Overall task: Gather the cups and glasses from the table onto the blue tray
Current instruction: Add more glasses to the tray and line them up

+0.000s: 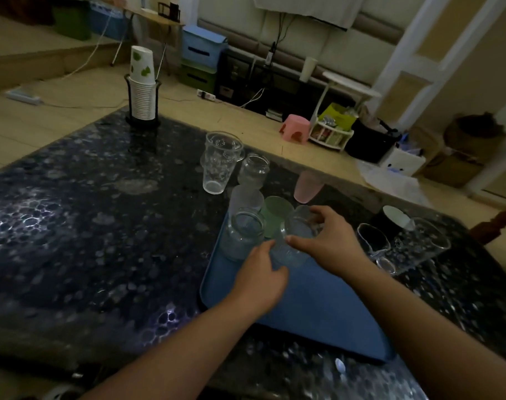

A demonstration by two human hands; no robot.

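A blue tray (318, 310) lies on the dark table. At its far end stand a clear jar (241, 236), a frosted cup (244, 199) and a green cup (276, 213). Both hands hold a clear glass (296, 243) over the tray: my right hand (328, 236) grips its rim and side, my left hand (262, 277) holds its lower left side. Off the tray stand a printed tall glass (220, 163), a small jar (253, 171) and a pink cup (306, 187). To the right lie a clear glass mug (373, 241), a large clear glass (422, 241) and a white-lined cup (396, 216).
A black holder with a stack of paper cups (142, 90) stands at the table's far left corner. The dark speckled table (87, 212) stretches left of the tray. Beyond the far edge are a pink stool (295, 128), boxes and cables on the floor.
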